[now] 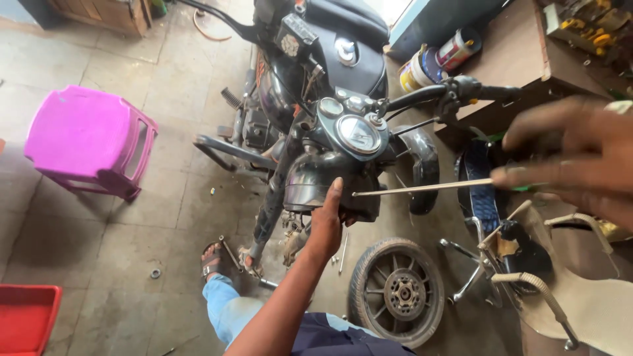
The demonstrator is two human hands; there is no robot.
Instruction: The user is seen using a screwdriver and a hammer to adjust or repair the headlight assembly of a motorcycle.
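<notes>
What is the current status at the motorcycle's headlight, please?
Left hand steadying the black headlight housing. Right hand gripping a long screwdriver, tip at the housing's side. Detached wheel on the floor below.

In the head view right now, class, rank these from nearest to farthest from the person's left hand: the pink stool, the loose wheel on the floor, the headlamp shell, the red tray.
1. Headlamp shell: the left hand rests on it.
2. Loose wheel: on the floor, lower right of the hand.
3. Pink stool: far left.
4. Red tray: bottom left corner, farthest.
</notes>
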